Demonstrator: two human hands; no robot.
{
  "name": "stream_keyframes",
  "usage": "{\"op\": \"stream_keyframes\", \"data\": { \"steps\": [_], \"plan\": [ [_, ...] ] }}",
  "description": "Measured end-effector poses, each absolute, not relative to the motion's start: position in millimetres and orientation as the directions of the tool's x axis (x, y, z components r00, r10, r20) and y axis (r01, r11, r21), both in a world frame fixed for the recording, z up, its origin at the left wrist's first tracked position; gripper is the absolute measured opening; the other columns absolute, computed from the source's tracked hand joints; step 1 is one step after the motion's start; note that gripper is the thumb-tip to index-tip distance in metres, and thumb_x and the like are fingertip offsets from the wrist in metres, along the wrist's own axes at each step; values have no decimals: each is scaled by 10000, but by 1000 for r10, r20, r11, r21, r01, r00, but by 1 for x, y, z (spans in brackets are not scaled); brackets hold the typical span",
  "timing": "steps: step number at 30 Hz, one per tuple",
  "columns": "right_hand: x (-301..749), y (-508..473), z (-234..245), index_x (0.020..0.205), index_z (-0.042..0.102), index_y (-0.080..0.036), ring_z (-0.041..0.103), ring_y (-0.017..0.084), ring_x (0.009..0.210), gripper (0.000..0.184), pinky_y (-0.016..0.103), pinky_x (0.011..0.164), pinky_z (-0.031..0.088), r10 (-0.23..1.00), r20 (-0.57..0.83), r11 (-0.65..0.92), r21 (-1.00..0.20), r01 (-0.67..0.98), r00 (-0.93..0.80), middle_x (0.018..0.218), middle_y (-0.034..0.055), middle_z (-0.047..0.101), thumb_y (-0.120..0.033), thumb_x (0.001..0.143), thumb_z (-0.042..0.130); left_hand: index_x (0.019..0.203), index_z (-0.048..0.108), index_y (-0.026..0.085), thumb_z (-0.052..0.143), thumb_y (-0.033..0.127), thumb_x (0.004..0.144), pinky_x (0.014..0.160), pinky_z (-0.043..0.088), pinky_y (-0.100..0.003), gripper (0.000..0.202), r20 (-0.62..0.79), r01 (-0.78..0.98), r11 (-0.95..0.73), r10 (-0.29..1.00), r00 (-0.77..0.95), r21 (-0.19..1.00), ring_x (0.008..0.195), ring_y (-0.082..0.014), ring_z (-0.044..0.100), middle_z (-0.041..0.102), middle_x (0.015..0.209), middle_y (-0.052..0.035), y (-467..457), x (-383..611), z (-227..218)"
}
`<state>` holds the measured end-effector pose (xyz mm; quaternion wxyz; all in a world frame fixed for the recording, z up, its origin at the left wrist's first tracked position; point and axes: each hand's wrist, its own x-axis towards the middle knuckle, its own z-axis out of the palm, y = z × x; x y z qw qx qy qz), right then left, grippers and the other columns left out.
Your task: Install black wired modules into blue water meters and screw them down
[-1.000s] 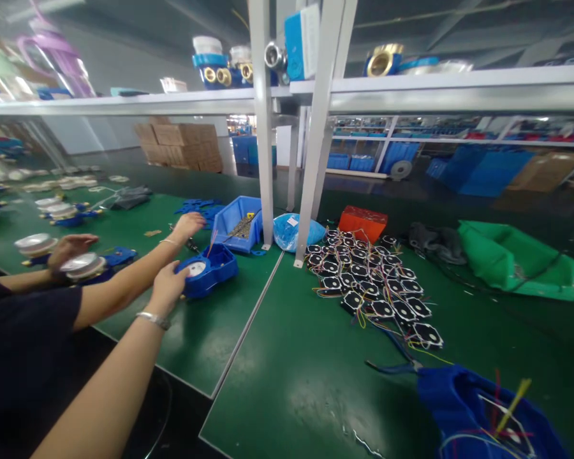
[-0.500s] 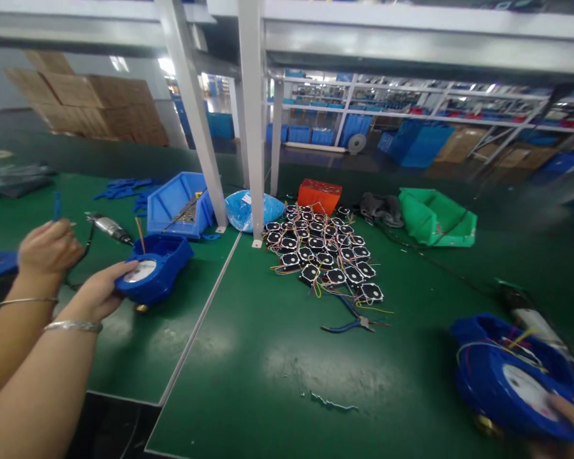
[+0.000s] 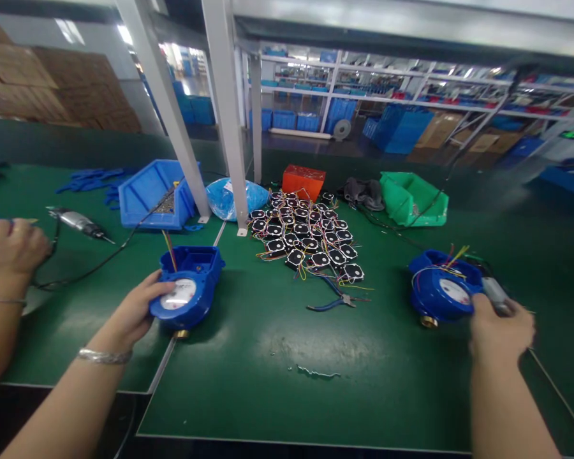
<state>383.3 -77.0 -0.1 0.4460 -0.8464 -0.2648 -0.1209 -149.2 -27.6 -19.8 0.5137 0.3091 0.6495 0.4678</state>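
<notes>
My left hand [image 3: 136,312], a silver bracelet on its wrist, grips the near side of a blue water meter [image 3: 186,290] that rests on the green bench by the seam between two mats; red and yellow wires stick up from its open housing. My right hand [image 3: 500,328] is closed round a grey electric screwdriver [image 3: 496,294], right beside a second blue water meter [image 3: 442,290] with loose coloured wires on top.
A co-worker's closed hand [image 3: 9,248] sits at the far left near another screwdriver [image 3: 79,223]. Several black-and-white modules [image 3: 306,233] are piled mid-bench with blue pliers [image 3: 328,303] in front. Behind stand a blue bin [image 3: 148,197], an orange box [image 3: 303,180], a green tray [image 3: 411,201] and white posts [image 3: 229,127].
The view swung right and down. My left hand drew the blue meter toward the mat seam. My right hand came into view holding the screwdriver by the second meter.
</notes>
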Motion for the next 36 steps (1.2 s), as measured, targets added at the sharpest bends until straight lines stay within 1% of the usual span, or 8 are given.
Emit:
{"op": "stream_keyframes", "data": {
  "steps": [3, 6, 11, 16, 23, 28, 31, 36],
  "plan": [
    [340, -90, 0, 1153, 486, 3, 472, 301, 1060, 499, 451, 908, 381, 413, 490, -416, -648, 638, 767, 1166, 251, 439, -295, 753, 491, 1166, 463, 179, 647, 162, 606, 541, 511, -243, 590, -405, -208, 362, 885, -232, 909, 599, -143, 613, 657, 851, -40, -52, -107, -23],
    [286, -93, -16, 991, 593, -91, 506, 208, 1027, 345, 364, 959, 393, 897, 361, -44, -500, 865, 254, 1067, 135, 540, -333, 820, 416, 1254, 391, 197, 657, 262, 632, 689, 524, -293, 679, -371, -240, 318, 902, -221, 917, 811, -195, 629, 596, 1083, -94, -73, -65, -29],
    [235, -85, -48, 1207, 510, -166, 322, 229, 1247, 394, 404, 1066, 282, 985, 21, 169, -283, 944, -170, 1321, 58, 375, -207, 828, 411, 1305, 284, 189, 607, 381, 699, 848, 472, -339, 713, -302, -292, 244, 937, -174, 925, 1048, -240, 535, 482, 1236, -118, -103, -10, -49],
    [228, -93, -48, 1186, 531, -194, 375, 240, 1177, 368, 431, 1023, 308, 984, -43, 166, -131, 977, -173, 1213, 65, 469, -180, 838, 412, 1290, 269, 198, 570, 454, 720, 856, 462, -336, 693, -264, -263, 223, 955, -135, 939, 1101, -248, 484, 423, 1259, -118, -122, 12, -57],
    [237, -132, -35, 943, 654, -216, 497, 196, 960, 218, 364, 873, 437, 972, -171, 124, -197, 972, -159, 1011, 68, 538, -179, 794, 499, 1290, 287, 184, 627, 437, 657, 987, 351, -417, 761, -103, 1, 105, 981, -162, 994, 1223, -274, 345, 337, 1299, -136, -109, -3, -49],
    [241, -134, -34, 1231, 484, -181, 284, 290, 1248, 590, 453, 1038, 308, 984, -153, 54, -214, 975, -88, 1329, 105, 324, -215, 667, 650, 1154, 521, 206, 617, 385, 694, 1021, 298, -425, 503, 145, 280, -155, 988, 55, 947, 1203, -244, 364, 406, 1251, -92, -69, -21, -28],
    [238, -124, -36, 1317, 374, -175, 157, 296, 1312, 748, 456, 1084, 227, 972, -224, 22, -215, 976, -72, 1409, 93, 184, -256, 638, 676, 975, 653, 189, 613, 365, 700, 1009, 303, -435, 328, 152, 266, -218, 956, 249, 939, 1150, -252, 428, 500, 1181, -97, -45, -23, -15],
    [232, -111, -40, 1349, 310, -203, 167, 265, 1315, 784, 432, 1093, 220, 943, -310, 31, -273, 961, -118, 1421, 64, 161, -259, 646, 654, 729, 703, 181, 647, 302, 684, 925, 390, -442, 141, 174, 143, -241, 912, 372, 960, 1102, -271, 478, 553, 1135, -104, -34, -21, -17]
  ]
}}
